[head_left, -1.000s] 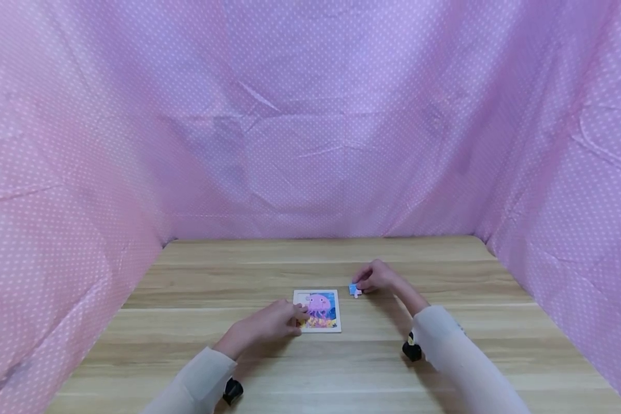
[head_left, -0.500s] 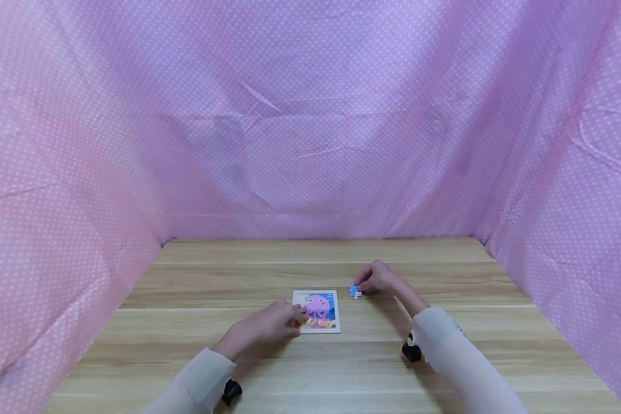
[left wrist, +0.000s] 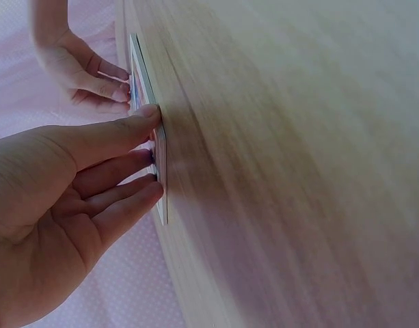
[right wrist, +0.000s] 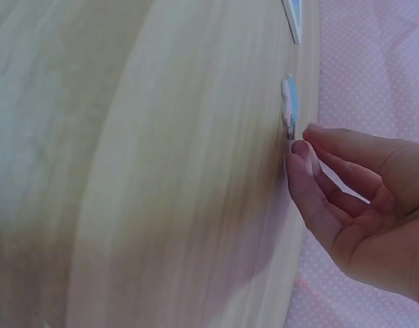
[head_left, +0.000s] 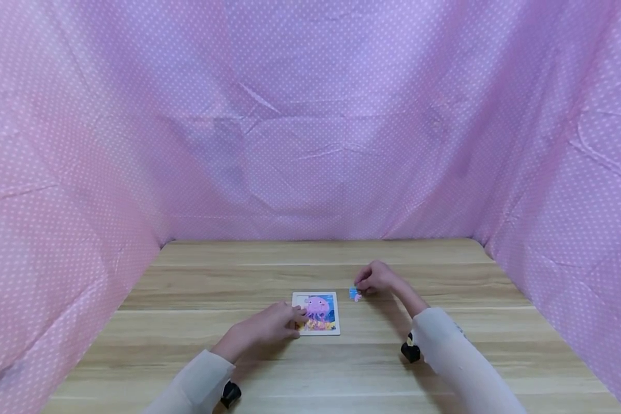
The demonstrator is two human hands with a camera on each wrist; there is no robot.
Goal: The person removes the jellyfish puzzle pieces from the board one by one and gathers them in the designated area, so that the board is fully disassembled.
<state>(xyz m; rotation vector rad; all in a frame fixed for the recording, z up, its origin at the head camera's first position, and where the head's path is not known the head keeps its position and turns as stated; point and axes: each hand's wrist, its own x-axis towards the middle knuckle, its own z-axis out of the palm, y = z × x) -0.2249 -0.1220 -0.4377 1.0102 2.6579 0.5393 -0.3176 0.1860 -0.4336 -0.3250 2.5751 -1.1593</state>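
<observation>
A square jigsaw puzzle in a white frame (head_left: 338, 313) lies flat on the table, showing a pink jellyfish over blue and yellow; its upper left corner is a pale bare patch. My left hand (head_left: 276, 322) rests on the puzzle's left side, thumb at the near edge and fingers over the picture, as the left wrist view also shows edge-on. To the right of the frame, a loose blue and pink puzzle piece (head_left: 354, 294) is at the fingertips of my right hand (head_left: 376, 277). In the right wrist view, thumb and fingers pinch the end of this piece (right wrist: 290, 102).
The wooden table (head_left: 434, 368) stretches around both hands. Pink dotted cloth (head_left: 310, 144) hangs behind it and along both sides. Black wrist cameras (head_left: 410, 349) sit under the pale sleeves.
The puzzle piece has turned slightly at my right fingertips. My left hand stays in place on the puzzle; the whole view shifts a little.
</observation>
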